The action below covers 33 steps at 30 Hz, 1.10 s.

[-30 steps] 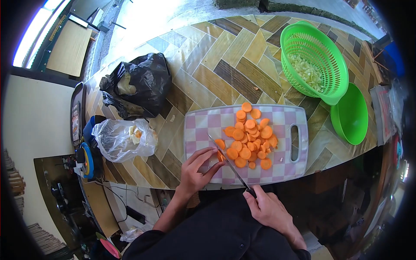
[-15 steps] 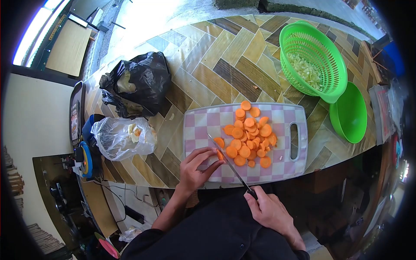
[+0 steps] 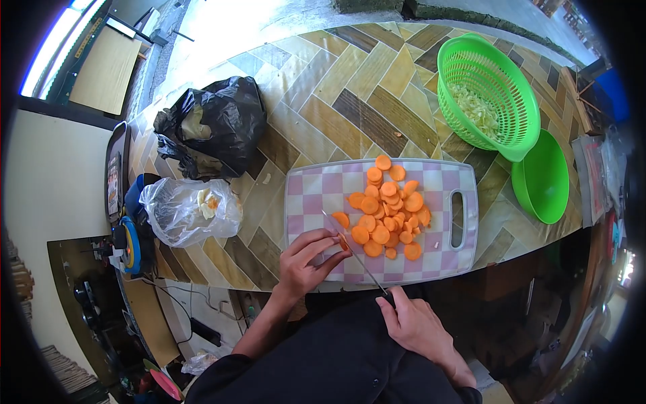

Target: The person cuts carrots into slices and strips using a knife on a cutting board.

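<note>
Between the fingertips of my left hand is a small orange carrot piece, held over the left part of the cutting board. My right hand grips the dark handle of a knife. Its thin blade slants up and left, right beside the carrot piece and my left fingertips. One carrot slice lies near the blade's tip. A heap of round carrot slices covers the middle of the pink-and-white checked board.
At the far right stands a green colander with pale shredded vegetable in it, overlapping a green bowl. On the left are a black plastic bag and a clear plastic bag. Wood-patterned covering lies on the table.
Hardly anything differs. Both hands, the knife and the carrot piece stay in nearly the same place, and the view has shifted very slightly.
</note>
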### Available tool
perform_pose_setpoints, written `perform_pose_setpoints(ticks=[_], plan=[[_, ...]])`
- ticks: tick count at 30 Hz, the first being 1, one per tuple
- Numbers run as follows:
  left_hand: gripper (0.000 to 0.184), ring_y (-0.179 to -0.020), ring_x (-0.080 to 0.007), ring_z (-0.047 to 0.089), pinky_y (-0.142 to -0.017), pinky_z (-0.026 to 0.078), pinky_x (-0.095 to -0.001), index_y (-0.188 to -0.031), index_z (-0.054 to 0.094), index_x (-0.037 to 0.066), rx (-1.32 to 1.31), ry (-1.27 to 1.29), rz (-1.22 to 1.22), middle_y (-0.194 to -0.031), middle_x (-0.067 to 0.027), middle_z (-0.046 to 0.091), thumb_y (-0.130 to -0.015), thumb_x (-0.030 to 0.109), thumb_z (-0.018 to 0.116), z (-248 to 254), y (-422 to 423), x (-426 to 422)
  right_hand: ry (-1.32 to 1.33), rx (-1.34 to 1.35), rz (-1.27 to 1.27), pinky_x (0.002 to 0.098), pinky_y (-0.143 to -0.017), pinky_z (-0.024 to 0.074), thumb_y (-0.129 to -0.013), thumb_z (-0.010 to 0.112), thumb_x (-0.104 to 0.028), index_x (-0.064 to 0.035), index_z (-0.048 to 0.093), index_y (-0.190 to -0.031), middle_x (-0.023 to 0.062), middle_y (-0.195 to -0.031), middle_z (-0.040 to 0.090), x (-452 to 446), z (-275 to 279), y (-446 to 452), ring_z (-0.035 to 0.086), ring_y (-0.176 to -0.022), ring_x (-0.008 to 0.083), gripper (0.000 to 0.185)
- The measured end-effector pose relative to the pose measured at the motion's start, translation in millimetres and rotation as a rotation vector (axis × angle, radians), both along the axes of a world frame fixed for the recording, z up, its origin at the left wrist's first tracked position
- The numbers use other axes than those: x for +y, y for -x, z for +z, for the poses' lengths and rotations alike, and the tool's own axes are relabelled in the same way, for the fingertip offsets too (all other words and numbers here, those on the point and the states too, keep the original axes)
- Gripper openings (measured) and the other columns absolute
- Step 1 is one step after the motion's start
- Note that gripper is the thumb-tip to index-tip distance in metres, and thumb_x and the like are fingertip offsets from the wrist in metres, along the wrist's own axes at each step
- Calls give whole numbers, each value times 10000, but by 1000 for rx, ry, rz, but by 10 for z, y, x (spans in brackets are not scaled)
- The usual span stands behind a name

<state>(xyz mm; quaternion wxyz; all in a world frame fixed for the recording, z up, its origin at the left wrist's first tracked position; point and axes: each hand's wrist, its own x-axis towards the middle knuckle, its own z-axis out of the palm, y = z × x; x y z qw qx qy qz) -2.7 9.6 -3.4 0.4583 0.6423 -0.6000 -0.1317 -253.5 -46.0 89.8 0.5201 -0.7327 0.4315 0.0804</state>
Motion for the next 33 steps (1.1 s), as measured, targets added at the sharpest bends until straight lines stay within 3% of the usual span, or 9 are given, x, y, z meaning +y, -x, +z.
perform_pose_setpoints(ticks=[2,5,8,14,23,33], plan=[[464,-1021,-297,731,-884,597,-380,-1089,765,30,17,-7,65,-1078,-123,759,-703,174,978,77,18,-12,20,27,22,585,-634,548,-1076,571,-302,2,549,-1134,251,-639,657,4,-11,-3,672,-648,487,310],[467,-1044,-312,683,-924,551,-408,-1075,780,33,-187,-143,94,-1058,-112,759,-701,235,975,194,4,-38,52,-8,-4,586,-630,551,-1074,575,-302,-1,552,-1136,249,-628,655,9,-31,16,675,-639,482,309],[442,-1036,-311,650,-936,521,-416,-1053,796,34,-131,-181,70,-1028,-100,765,-712,261,962,172,11,-34,69,-8,-13,583,-624,555,-1074,575,-302,-2,554,-1134,249,-627,657,36,-48,43,675,-626,479,306],[416,-885,-225,644,-828,500,-348,-1060,817,76,-80,-158,51,-931,-20,773,-698,223,961,123,19,-1,49,20,-1,589,-625,557,-1076,571,-306,2,549,-1129,253,-631,659,40,-69,55,673,-624,489,313],[459,-850,-201,627,-806,500,-317,-1107,810,100,-122,-78,12,-1008,0,784,-682,173,969,108,38,-1,61,12,22,609,-637,538,-1089,542,-301,3,505,-1062,277,-642,651,-65,-185,-159,663,-652,522,307],[457,-999,-268,711,-867,588,-367,-1142,768,50,4,-93,11,-1125,-93,760,-724,91,949,52,-48,8,16,-87,-3,589,-597,494,-1081,572,-283,8,511,-1058,253,-630,635,-163,-189,-218,643,-640,506,299]])
